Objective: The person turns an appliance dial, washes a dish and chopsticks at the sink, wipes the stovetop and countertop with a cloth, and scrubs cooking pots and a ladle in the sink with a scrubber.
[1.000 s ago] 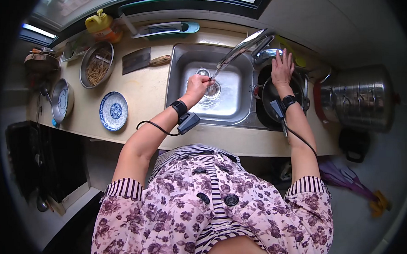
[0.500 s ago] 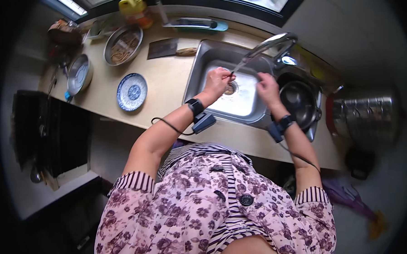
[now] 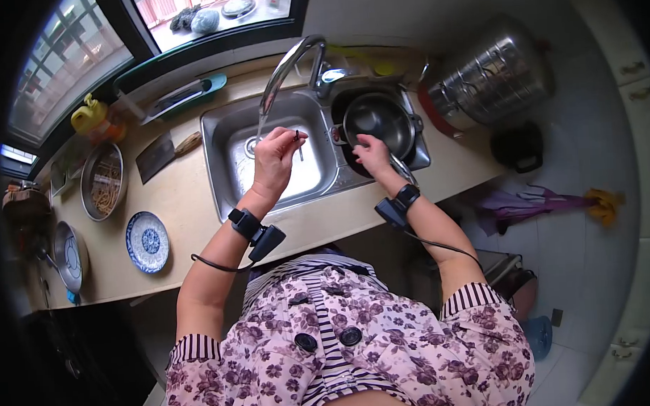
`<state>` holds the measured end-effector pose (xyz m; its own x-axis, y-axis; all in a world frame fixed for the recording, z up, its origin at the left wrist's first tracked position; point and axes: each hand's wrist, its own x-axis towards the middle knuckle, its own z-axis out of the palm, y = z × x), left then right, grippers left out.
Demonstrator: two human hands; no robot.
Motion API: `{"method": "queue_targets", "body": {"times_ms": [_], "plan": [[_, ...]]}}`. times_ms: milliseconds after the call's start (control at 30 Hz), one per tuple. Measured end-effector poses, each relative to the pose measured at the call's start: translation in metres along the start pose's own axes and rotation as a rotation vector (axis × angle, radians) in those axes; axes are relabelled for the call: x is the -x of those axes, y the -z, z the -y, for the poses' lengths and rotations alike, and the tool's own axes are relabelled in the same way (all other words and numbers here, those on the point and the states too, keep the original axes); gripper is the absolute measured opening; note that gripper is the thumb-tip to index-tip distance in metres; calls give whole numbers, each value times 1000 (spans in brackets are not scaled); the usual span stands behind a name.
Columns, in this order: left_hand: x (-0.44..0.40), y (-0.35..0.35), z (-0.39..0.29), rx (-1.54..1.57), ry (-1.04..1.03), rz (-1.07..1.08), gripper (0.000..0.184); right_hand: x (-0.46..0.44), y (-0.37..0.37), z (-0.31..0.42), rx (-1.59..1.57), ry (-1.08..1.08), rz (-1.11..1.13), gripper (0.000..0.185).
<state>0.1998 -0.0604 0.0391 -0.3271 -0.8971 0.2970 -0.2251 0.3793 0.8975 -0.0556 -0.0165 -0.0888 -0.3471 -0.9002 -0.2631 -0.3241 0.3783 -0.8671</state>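
Observation:
My left hand [image 3: 273,156] is over the left sink basin [image 3: 226,180], closed in a pinch around a small thin tool [image 3: 300,147] with a dark end and a narrow metal part; its exact kind is too small to tell. Beside that hand, water runs from the curved faucet [image 3: 284,68] toward the drain. My right hand [image 3: 373,156] is over the near-left rim of a dark round pan [image 3: 383,120] that sits in the right basin. Its fingers are loosely bent and apart, with nothing visible in them.
On the counter at left lie a cleaver [image 3: 156,158], a blue-and-white plate [image 3: 147,242], a metal bowl of brownish strips [image 3: 105,182] and another metal bowl [image 3: 70,258]. A yellow bottle [image 3: 93,120] stands by the window. A large steel pot [image 3: 490,76] is at right.
My view has turned to the right. My right hand has moved from over the left basin to the pan. My left hand still holds the small tool, now raised near the faucet stream.

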Motion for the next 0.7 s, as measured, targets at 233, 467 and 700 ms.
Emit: {"method": "queue_targets", "body": {"times_ms": [233,467,700], "plan": [[-31,-14,-11,16,-127,60,8,-97,101,-75,273,64,-250,51],[-65,-52,-18,204,156,292,9,-154,133,-28,516,18,-298,74],[-95,-113,14,367,574,646,15,-149,109,-39,495,4,-302,70]]}}
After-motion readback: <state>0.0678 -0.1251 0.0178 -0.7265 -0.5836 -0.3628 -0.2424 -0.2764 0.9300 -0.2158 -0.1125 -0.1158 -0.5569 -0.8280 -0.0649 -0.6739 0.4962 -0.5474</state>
